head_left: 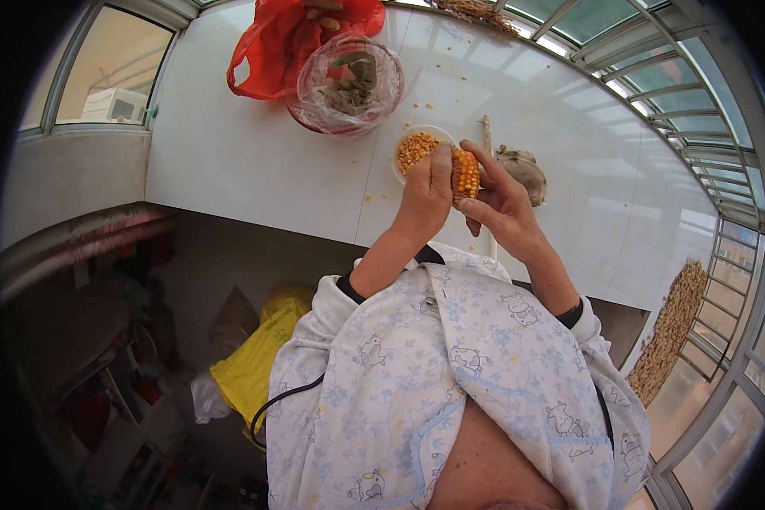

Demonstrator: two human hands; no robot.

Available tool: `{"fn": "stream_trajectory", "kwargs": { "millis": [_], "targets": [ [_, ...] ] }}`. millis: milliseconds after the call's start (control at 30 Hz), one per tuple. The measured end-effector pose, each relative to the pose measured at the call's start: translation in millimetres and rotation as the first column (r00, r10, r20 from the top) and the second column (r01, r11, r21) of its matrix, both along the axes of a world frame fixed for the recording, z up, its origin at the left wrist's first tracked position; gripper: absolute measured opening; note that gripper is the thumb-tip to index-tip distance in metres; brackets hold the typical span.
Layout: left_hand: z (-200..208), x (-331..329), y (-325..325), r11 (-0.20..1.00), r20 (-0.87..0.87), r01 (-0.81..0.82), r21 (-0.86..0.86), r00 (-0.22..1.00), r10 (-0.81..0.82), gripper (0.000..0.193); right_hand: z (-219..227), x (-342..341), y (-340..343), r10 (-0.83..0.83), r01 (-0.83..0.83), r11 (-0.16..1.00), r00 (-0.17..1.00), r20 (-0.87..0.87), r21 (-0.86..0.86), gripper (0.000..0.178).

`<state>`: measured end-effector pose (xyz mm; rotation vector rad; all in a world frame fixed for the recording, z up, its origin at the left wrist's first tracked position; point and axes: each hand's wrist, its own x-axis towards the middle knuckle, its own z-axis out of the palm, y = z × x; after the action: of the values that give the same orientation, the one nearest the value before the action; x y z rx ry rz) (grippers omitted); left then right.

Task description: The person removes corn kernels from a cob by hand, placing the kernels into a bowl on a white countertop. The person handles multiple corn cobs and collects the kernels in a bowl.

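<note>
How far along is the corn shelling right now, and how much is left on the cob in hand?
Done: the white bowl holds a layer of loose kernels, and some lie scattered on the white counter. In hand: the left hand and right hand grip one corn cob above the bowl. Left: the cob's visible side is mostly covered in kernels.

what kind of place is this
Probably a glazed home balcony or sunroom used for kitchen work. Windows wrap around a white counter, where both hands hold a corn cob over a bowl of kernels; more corn lies along the sill.
</note>
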<state>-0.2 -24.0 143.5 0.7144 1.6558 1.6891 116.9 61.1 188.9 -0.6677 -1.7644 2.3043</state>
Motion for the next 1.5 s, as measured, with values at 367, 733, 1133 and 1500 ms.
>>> {"fn": "stream_trajectory", "kwargs": {
  "millis": [367,733,1133,1500],
  "targets": [
    [12,-2,-8,0.995,0.098,0.09,0.046,0.991,-0.094,0.049,-3,-2,2,-0.022,0.022,1.0,0.999,0.032,-0.003,0.067],
    [3,-4,-11,0.983,-0.034,0.164,-0.081,0.985,-0.167,0.043,-2,-5,2,-0.006,0.003,0.999,0.996,0.09,0.044,0.068],
    [0,-8,-6,0.986,0.085,0.166,-0.005,0.983,-0.165,0.045,5,-9,3,0.018,-0.034,0.989,0.993,0.116,0.145,0.07],
    [-7,-6,-4,0.992,0.077,0.092,0.084,0.992,-0.099,0.045,1,-10,1,0.017,-0.036,0.967,0.997,0.076,0.253,0.072]
  ]
}}
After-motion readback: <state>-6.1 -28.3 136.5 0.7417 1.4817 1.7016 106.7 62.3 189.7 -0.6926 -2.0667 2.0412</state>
